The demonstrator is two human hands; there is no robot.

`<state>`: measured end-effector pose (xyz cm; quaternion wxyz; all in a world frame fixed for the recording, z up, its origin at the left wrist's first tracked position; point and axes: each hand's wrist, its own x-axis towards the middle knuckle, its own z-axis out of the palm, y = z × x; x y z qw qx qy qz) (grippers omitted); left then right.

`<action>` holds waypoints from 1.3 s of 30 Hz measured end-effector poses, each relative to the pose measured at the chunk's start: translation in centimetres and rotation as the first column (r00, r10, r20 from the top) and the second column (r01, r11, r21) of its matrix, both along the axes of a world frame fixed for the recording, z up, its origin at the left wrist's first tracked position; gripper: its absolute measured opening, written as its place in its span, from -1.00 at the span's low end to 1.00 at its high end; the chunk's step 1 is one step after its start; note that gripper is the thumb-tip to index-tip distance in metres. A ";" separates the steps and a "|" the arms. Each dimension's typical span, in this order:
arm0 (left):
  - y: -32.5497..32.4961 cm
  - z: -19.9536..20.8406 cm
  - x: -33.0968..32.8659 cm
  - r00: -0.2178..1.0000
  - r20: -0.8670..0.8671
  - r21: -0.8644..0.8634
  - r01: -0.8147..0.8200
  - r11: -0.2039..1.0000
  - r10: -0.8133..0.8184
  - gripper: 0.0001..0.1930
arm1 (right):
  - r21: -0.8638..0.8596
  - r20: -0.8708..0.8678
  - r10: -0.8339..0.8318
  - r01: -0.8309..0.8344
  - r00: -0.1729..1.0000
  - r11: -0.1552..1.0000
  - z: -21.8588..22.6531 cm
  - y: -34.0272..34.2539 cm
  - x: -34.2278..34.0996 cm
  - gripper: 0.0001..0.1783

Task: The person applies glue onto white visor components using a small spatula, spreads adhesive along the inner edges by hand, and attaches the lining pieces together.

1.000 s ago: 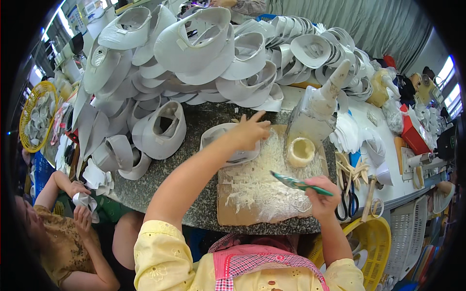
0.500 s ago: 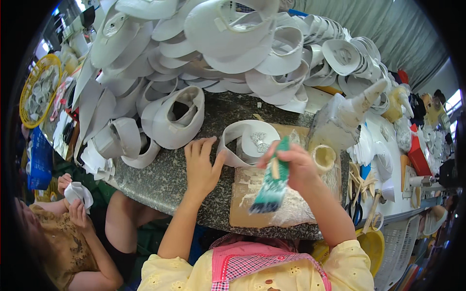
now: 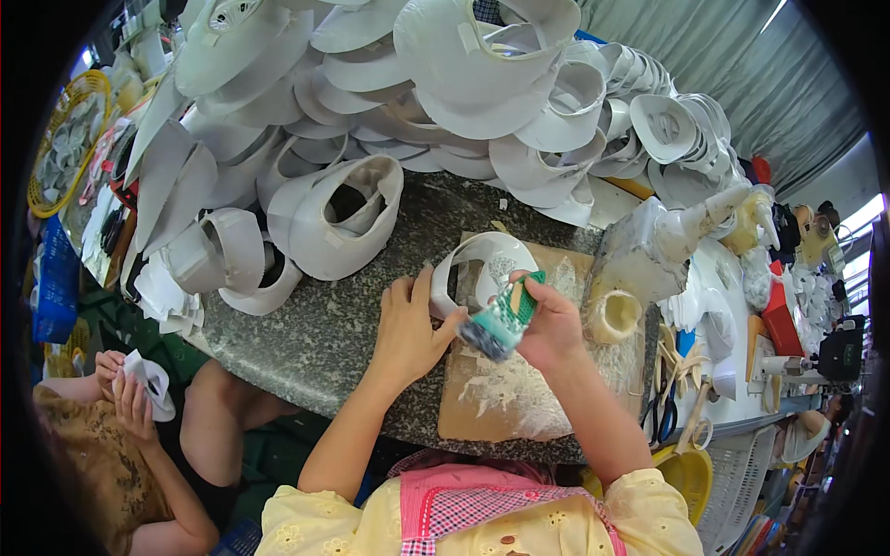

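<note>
On the cardboard's upper left part lies a white visor-shaped piece [image 3: 498,247] with a curved band and a silvery patch inside. My left hand [image 3: 410,324] is open beside it, its index finger and thumb spread against the band's left end. In my right hand [image 3: 549,322] is a green-handled brush [image 3: 505,317], gripped with its dark bristle end pointing down-left, just below the piece. Whitish smears cover the cardboard [image 3: 473,417]. Right of the piece, a crusted off-white container [image 3: 640,255] lies with a round opening [image 3: 615,316] near my right hand.
White visors [image 3: 501,83] are heaped across the table's far side, more [image 3: 338,218] at the left. Scissors [image 3: 664,408] and wooden sticks [image 3: 684,361] lie at right. A co-worker at lower left holds a white piece [image 3: 148,382]. The speckled tabletop [image 3: 306,352] has a curved near edge.
The brush has moved up and left toward the white piece, its bristles swinging upward. My left hand has shifted slightly right, its index finger now against the band. The whole view has shifted a little.
</note>
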<state>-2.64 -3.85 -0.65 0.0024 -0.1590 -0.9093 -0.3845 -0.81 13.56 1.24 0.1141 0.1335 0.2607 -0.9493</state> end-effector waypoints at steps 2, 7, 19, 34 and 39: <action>0.0 0.1 -0.1 1.000 -0.022 0.003 0.019 1.000 -0.019 -0.37 | -0.050 0.028 -0.065 0.066 0.998 0.997 -0.5 0.3 0.0 -0.80; 0.2 1.4 0.3 1.000 0.027 0.200 -0.010 0.980 0.005 -0.39 | -0.071 0.016 -0.096 0.097 0.995 0.993 0.8 1.0 0.4 -0.79; 1.2 1.4 0.9 0.996 0.029 0.370 -0.088 0.925 0.083 -0.55 | -0.058 -0.097 -0.457 0.454 0.884 0.889 -1.6 1.2 0.9 -0.78; 3.0 5.3 -2.9 0.996 0.083 0.311 -0.039 0.950 0.014 -0.54 | 0.186 -0.524 -0.581 0.750 0.623 0.635 0.2 3.6 1.7 -0.79; 3.1 4.2 -3.3 0.999 0.004 0.244 -0.042 0.969 0.043 -0.62 | 0.156 -0.581 -0.388 0.566 0.715 0.810 3.2 4.5 3.4 -0.80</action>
